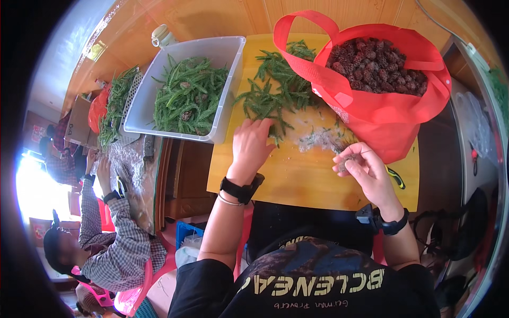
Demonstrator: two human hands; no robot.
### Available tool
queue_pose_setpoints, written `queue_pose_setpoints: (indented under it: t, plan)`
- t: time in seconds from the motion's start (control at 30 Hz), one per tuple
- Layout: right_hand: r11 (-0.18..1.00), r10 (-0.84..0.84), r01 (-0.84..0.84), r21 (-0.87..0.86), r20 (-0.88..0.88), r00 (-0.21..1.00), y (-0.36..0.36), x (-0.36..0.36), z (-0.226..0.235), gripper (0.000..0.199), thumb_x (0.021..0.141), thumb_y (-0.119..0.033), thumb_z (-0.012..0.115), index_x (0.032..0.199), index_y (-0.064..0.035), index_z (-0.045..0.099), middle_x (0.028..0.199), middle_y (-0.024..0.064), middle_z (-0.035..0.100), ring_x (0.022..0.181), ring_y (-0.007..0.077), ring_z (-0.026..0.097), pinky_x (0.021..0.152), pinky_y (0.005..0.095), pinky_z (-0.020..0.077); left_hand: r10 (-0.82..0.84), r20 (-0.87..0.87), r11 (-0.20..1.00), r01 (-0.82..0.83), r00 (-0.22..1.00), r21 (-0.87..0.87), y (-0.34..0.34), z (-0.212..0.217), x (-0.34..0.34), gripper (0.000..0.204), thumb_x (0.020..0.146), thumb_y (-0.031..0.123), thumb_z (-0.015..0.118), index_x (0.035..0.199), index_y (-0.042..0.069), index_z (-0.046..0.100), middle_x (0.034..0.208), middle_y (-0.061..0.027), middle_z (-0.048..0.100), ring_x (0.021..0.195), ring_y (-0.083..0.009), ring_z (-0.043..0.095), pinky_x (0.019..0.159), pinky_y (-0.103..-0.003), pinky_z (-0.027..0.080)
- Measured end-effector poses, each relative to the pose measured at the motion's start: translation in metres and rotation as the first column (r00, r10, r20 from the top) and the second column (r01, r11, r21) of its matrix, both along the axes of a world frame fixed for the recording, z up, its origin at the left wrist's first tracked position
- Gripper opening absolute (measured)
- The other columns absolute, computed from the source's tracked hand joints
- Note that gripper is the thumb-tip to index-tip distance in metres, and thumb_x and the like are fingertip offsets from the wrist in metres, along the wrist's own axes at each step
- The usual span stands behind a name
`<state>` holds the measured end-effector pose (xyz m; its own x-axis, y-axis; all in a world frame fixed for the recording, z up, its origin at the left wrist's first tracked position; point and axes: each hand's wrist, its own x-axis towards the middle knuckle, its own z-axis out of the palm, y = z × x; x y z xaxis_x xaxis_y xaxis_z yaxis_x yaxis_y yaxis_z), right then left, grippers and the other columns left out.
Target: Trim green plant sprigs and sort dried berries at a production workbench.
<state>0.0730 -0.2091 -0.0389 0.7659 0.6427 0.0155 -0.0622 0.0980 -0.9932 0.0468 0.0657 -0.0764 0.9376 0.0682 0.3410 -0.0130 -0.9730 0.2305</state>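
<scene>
My left hand [252, 146] reaches to the near edge of a loose pile of green needle sprigs [281, 79] on the yellow tabletop [254, 185]. Its fingers touch a sprig, and the thumb stands apart from them. My right hand [367, 172] is closed, with a small brown pine cone [347, 162] between thumb and fingers. That hand is just in front of a red fabric bag [382, 132] with many dark pine cones [371, 66] inside. Whitish, wispy scraps [321, 139] lie between my hands.
A clear plastic bin [225, 116] of sprigs and some cones stands at the left. A yellow-and-black tool [395, 178] lies by my right wrist. A lidded jar [163, 36] is behind the bin. Further left, a co-worker in a checked shirt [119, 233] works at another table.
</scene>
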Motion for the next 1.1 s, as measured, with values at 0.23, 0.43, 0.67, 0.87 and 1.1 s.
queue_pose_setpoints:
  t: [0.23, 0.43, 0.67, 0.87, 1.1]
  plan:
    - [0.999, 0.045, -0.044, -0.023, 0.052, 0.998, 0.002, -0.005, 0.005, 0.018, 0.093, -0.01, 0.048, 0.107, 0.0007, 0.048, 0.099, 0.0092, 0.058, 0.09, 0.0149, 0.06, 0.078, 0.0279, 0.0498, 0.026, 0.024, 0.922, -0.015, 0.999, -0.386, 0.009, 0.006, -0.009, 0.034, 0.065, 0.01, 0.073, 0.097, 0.009, 0.063, 0.08, -0.0087, 0.061, 0.076, -0.0276, 0.057, 0.069, -0.035, 0.047]
    - [0.999, -0.022, 0.024, 0.035, -0.048, 0.999, 0.007, -0.005, 0.004, 0.02, 0.094, -0.011, 0.039, 0.106, 0.0025, 0.048, 0.095, 0.0079, 0.056, 0.092, 0.0162, 0.058, 0.08, 0.0291, 0.0489, -0.166, 0.078, 0.055, 0.089, 0.983, -0.995, -0.005, 0.043, -0.025, 0.031, 0.088, 0.008, 0.056, 0.117, -0.001, 0.051, 0.097, -0.0063, 0.064, 0.083, -0.0108, 0.059, 0.071, -0.024, 0.046]
    - [0.999, -0.032, 0.032, 0.011, 0.061, 0.998, 0.029, 0.005, 0.003, 0.018, 0.094, -0.014, 0.04, 0.103, -0.0005, 0.049, 0.099, 0.0057, 0.055, 0.083, 0.0114, 0.055, 0.075, 0.0254, 0.0449, -0.242, 0.191, -0.445, 0.066, 0.951, -0.893, -0.019, 0.031, -0.029, 0.033, 0.09, 0.005, 0.052, 0.122, 0.002, 0.047, 0.107, -0.0096, 0.058, 0.102, -0.0176, 0.055, 0.085, -0.03, 0.043]
    - [0.994, -0.084, 0.093, -0.048, 0.165, 0.983, 0.051, 0.014, 0.006, 0.011, 0.088, -0.006, 0.055, 0.095, -0.003, 0.048, 0.095, 0.0018, 0.053, 0.072, 0.0015, 0.045, 0.065, 0.0183, 0.0386, -0.259, 0.163, -0.406, 0.046, 0.952, -0.913, -0.023, 0.027, -0.026, 0.03, 0.091, 0.004, 0.049, 0.121, 0.002, 0.047, 0.107, -0.0091, 0.059, 0.1, -0.0192, 0.057, 0.087, -0.029, 0.045]
    - [0.994, -0.034, 0.051, -0.095, 0.174, 0.984, 0.076, 0.024, 0.001, 0.02, 0.081, -0.005, 0.065, 0.09, -0.005, 0.046, 0.074, -0.0067, 0.042, 0.06, -0.0018, 0.04, 0.053, 0.015, 0.0321, -0.341, 0.223, -0.339, 0.102, 0.913, -0.935, -0.017, 0.032, -0.028, 0.038, 0.084, 0.0, 0.059, 0.12, 0.001, 0.048, 0.11, -0.0102, 0.059, 0.102, -0.018, 0.057, 0.09, -0.031, 0.045]
